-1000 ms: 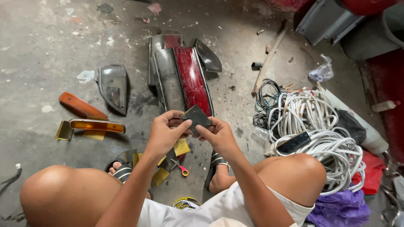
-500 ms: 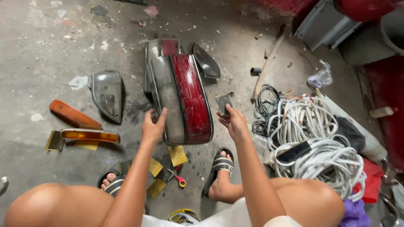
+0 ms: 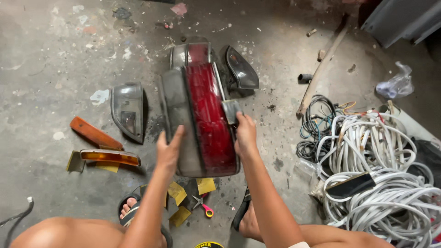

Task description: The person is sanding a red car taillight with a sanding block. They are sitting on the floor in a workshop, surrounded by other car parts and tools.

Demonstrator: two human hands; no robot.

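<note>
Both hands, left [image 3: 169, 149] and right [image 3: 245, 133], reach forward, fingers extended.

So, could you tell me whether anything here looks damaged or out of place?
Yes. Loose lamp parts lie scattered on the dirty concrete floor: a grey lens and orange lenses left of the red tail light. White cable sits in a tangled heap.
</note>
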